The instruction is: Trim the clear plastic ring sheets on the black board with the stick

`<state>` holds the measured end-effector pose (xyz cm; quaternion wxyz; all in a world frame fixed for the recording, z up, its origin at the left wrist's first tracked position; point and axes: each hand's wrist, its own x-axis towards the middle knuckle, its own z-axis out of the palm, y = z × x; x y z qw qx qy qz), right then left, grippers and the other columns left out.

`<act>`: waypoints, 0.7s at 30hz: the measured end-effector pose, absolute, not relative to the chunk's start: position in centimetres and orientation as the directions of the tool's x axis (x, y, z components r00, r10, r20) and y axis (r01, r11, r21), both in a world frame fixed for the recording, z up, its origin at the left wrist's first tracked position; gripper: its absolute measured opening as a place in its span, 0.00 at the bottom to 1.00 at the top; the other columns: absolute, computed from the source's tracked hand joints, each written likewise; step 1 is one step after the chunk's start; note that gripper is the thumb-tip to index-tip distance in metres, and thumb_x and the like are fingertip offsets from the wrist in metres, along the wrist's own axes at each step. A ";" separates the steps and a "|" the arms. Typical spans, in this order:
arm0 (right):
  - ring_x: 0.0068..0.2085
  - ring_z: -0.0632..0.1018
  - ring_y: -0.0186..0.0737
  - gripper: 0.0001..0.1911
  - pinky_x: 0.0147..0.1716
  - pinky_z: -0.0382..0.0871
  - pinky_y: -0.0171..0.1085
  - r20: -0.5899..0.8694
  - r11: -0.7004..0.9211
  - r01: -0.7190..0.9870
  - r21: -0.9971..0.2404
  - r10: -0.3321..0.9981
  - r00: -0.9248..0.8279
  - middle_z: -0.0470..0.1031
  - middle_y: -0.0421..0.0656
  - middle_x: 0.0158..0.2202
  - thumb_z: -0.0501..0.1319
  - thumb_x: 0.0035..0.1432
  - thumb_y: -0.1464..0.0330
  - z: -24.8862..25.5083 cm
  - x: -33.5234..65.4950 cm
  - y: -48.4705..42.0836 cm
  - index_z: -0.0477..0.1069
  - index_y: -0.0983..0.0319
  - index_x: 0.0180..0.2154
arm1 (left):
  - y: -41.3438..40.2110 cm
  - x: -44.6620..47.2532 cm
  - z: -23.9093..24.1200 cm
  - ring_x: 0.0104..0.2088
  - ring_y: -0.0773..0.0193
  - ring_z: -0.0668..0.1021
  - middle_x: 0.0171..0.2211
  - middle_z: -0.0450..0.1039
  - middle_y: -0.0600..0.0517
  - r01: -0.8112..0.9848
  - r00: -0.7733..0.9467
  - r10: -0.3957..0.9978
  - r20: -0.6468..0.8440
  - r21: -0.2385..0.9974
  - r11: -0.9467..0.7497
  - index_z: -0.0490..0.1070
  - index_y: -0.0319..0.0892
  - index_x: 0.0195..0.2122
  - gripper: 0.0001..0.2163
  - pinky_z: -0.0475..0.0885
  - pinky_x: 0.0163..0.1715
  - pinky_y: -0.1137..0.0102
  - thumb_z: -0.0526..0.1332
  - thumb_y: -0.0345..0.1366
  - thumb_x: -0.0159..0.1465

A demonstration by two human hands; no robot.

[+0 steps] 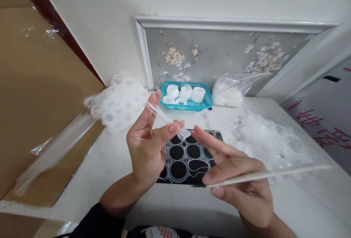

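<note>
My left hand [149, 144] is raised in front of me, with several thin white rings [166, 118] looped over its fingers and pinched at the thumb. In my right hand [246, 190] lies a slim white stick-like tool [285, 173] with a dark tip; its exact kind does not show. The fingertips of that hand point at the lower end of the rings, a small gap apart. Below both hands a black board [179, 152] lies on the table, with rows of pale rings on it, one bent out of round. My hands hide parts of the board.
A blue basket [189, 108] with several white ring stacks stands against the wall. Beside it sits a clear bag [229, 93] of white material. Heaps of translucent rings lie left [123, 102] and right [274, 139] on the white table [117, 161]. Cardboard [41, 84] borders the left.
</note>
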<state>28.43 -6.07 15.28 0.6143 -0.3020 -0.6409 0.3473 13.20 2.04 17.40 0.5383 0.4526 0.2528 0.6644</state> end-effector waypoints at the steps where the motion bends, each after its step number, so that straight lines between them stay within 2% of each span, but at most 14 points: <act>1: 0.67 0.64 0.53 0.17 0.66 0.61 0.53 0.534 0.521 -0.146 -0.841 0.843 -0.067 0.68 0.38 0.63 0.69 0.53 0.73 15.2 28.3 -6.0 0.81 0.50 0.43 | 1.9 13.4 17.2 0.52 0.55 0.80 0.63 0.68 0.58 -0.481 -0.033 0.933 0.360 0.812 -0.330 0.78 0.55 0.49 0.23 0.83 0.40 0.74 0.74 0.27 0.54; 4: 0.67 0.62 0.55 0.13 0.64 0.62 0.57 0.418 0.339 -0.417 -0.844 0.901 -0.114 0.68 0.39 0.63 0.72 0.52 0.69 15.2 28.1 -5.7 0.81 0.48 0.40 | 1.8 13.6 16.7 0.36 0.68 0.84 0.61 0.70 0.58 -0.427 -0.081 0.886 0.457 0.787 -0.445 0.77 0.55 0.52 0.25 0.82 0.42 0.74 0.72 0.24 0.56; 6: 0.67 0.64 0.53 0.10 0.63 0.63 0.56 0.364 0.233 -0.528 -0.816 0.918 -0.158 0.69 0.39 0.63 0.72 0.51 0.66 15.3 28.0 -5.5 0.81 0.48 0.37 | 1.8 13.6 16.4 0.30 0.72 0.83 0.53 0.77 0.58 -0.375 -0.084 0.870 0.486 0.793 -0.480 0.75 0.54 0.54 0.26 0.82 0.43 0.74 0.73 0.25 0.56; 8: 0.65 0.67 0.52 0.07 0.63 0.64 0.55 0.323 0.159 -0.583 -0.797 0.928 -0.188 0.71 0.39 0.61 0.73 0.50 0.63 15.5 28.1 -5.3 0.81 0.48 0.35 | 1.9 13.5 16.3 0.28 0.72 0.82 0.40 0.82 0.59 -0.339 -0.072 0.874 0.480 0.813 -0.474 0.74 0.52 0.56 0.27 0.82 0.43 0.72 0.73 0.26 0.56; 10: 0.64 0.69 0.52 0.05 0.62 0.65 0.56 0.288 0.119 -0.604 -0.788 0.938 -0.191 0.72 0.39 0.60 0.73 0.49 0.60 15.7 28.2 -5.1 0.80 0.48 0.31 | 2.0 13.5 16.2 0.27 0.72 0.82 0.29 0.80 0.61 -0.316 -0.061 0.882 0.467 0.829 -0.461 0.73 0.51 0.57 0.28 0.83 0.44 0.70 0.73 0.27 0.56; 12: 0.63 0.70 0.52 0.06 0.61 0.65 0.56 0.264 0.100 -0.603 -0.792 0.946 -0.190 0.73 0.39 0.60 0.73 0.49 0.58 15.8 28.3 -5.1 0.79 0.49 0.28 | 2.2 13.5 16.2 0.26 0.71 0.81 0.22 0.75 0.62 -0.289 -0.062 0.883 0.466 0.838 -0.463 0.72 0.50 0.58 0.28 0.83 0.43 0.68 0.73 0.28 0.56; 14: 0.63 0.70 0.52 0.07 0.61 0.66 0.56 0.260 0.096 -0.606 -0.790 0.947 -0.189 0.73 0.39 0.59 0.73 0.48 0.58 15.9 28.3 -5.0 0.78 0.50 0.26 | 2.4 13.5 16.2 0.25 0.71 0.80 0.19 0.73 0.63 -0.263 -0.068 0.874 0.482 0.836 -0.482 0.72 0.49 0.58 0.28 0.83 0.42 0.69 0.73 0.29 0.56; 18: 0.63 0.71 0.52 0.07 0.60 0.67 0.54 0.263 0.077 -0.627 -0.776 0.942 -0.210 0.73 0.39 0.59 0.73 0.48 0.58 15.8 28.4 -4.9 0.79 0.50 0.26 | 2.5 13.6 16.3 0.24 0.71 0.80 0.21 0.74 0.62 -0.214 -0.099 0.862 0.498 0.835 -0.507 0.74 0.47 0.56 0.26 0.82 0.42 0.69 0.74 0.32 0.56; 21: 0.64 0.70 0.51 0.08 0.61 0.66 0.54 0.248 0.046 -0.640 -0.767 0.941 -0.230 0.73 0.38 0.60 0.73 0.47 0.58 15.8 28.5 -4.9 0.78 0.50 0.24 | 2.3 13.8 16.3 0.25 0.71 0.80 0.19 0.72 0.63 -0.223 -0.103 0.857 0.504 0.828 -0.514 0.75 0.47 0.55 0.24 0.82 0.42 0.69 0.73 0.31 0.56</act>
